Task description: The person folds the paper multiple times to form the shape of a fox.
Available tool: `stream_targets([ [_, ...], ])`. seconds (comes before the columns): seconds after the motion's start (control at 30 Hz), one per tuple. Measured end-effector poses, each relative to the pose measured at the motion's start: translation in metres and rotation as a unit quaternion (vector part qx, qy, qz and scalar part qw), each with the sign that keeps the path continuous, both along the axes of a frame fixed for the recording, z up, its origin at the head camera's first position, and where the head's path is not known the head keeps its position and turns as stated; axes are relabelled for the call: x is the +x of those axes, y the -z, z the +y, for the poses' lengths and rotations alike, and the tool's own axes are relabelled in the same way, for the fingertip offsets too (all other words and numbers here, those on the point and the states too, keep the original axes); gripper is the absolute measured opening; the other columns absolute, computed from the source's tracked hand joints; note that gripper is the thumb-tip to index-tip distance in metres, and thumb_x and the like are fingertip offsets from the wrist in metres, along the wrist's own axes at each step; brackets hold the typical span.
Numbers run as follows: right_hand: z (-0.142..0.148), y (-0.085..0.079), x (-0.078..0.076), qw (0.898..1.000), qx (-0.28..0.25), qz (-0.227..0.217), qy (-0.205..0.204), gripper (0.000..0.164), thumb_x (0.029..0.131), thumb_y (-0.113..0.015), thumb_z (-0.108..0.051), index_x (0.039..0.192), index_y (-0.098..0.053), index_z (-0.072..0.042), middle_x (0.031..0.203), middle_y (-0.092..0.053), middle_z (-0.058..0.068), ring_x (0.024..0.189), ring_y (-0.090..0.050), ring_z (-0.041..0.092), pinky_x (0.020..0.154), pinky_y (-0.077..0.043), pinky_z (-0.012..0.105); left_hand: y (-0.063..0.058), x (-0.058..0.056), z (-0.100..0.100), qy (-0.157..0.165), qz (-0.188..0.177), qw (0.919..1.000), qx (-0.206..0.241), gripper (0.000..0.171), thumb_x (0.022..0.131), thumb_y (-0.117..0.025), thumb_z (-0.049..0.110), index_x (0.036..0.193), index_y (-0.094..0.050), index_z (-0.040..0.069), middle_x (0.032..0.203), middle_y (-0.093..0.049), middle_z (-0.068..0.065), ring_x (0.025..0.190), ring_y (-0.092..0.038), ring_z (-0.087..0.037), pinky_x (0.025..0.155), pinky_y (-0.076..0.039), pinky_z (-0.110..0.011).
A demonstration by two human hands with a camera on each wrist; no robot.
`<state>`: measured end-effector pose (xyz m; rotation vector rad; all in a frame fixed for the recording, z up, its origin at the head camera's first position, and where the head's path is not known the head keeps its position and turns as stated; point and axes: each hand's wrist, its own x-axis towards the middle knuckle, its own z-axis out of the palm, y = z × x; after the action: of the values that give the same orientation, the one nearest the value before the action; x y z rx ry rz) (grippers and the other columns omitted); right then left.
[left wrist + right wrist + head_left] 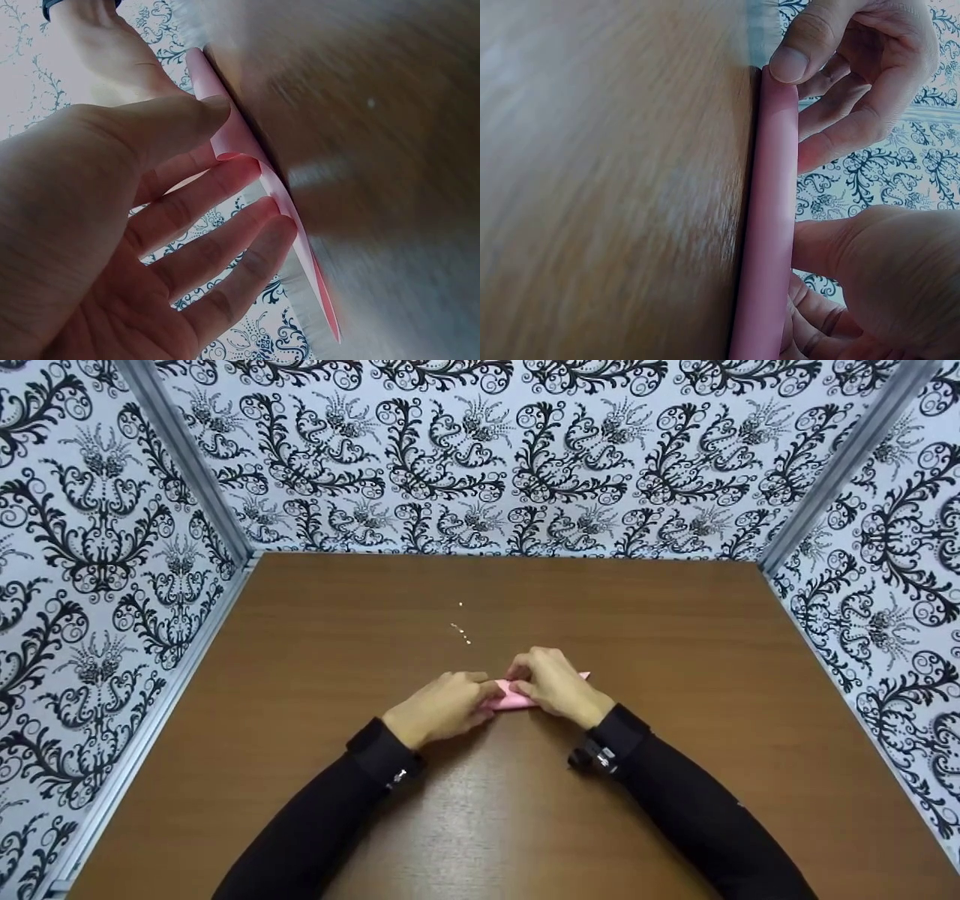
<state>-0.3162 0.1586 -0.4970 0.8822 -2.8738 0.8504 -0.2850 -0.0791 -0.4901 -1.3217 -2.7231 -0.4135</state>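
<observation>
A folded strip of pink paper (514, 696) lies on the table between both hands. Its edge curls up in the left wrist view, and loose layers part at the narrow lower end. My left hand (450, 705) pinches the paper's left part, thumb on the near side and fingers behind. In the right wrist view the paper (769, 225) looks like a smooth, rounded fold, with the left thumb on its far end. My right hand (551, 682) holds the paper further right between thumb and fingers; a pointed tip sticks out beyond it. The hands cover much of the paper.
The brown wooden table (337, 615) has a few small white specks (461, 634) beyond the hands. Patterned black-and-white walls (480, 457) with grey metal posts (187, 457) enclose its back and sides. Dark bands with small devices (600, 754) sit at the wrists.
</observation>
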Motion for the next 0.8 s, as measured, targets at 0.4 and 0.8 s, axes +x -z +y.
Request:
stream_targets([
  [0.4, 0.0025, 0.0023, -0.0032, 1.000, -0.008, 0.000, 0.010, 0.012, 0.095, -0.085, -0.011, 0.103, -0.080, -0.005, 0.093, -0.080, 0.010, 0.088, -0.075, 0.026, 0.083, -0.060, 0.042, 0.0003, 0.0002, 0.0008, 0.004, -0.006, 1.0000, -0.001, 0.024, 0.102, -0.078, 0.020, 0.125, -0.080, 0.013, 0.111, -0.078, -0.003, 0.096, -0.078, -0.021, 0.085, -0.066, -0.040],
  [0.8, 0.0015, -0.0018, -0.0065, 0.999, 0.010, -0.028, 0.033, 0.004, 0.094, -0.085, -0.014, 0.093, -0.084, -0.010, 0.084, -0.081, 0.003, 0.077, -0.069, 0.016, 0.074, -0.055, 0.033, -0.0018, 0.0026, 0.0055, 0.018, 0.019, 0.9992, 0.030, 0.014, 0.102, -0.079, 0.017, 0.113, -0.084, 0.013, 0.106, -0.080, -0.002, 0.094, -0.079, -0.018, 0.081, -0.067, -0.038],
])
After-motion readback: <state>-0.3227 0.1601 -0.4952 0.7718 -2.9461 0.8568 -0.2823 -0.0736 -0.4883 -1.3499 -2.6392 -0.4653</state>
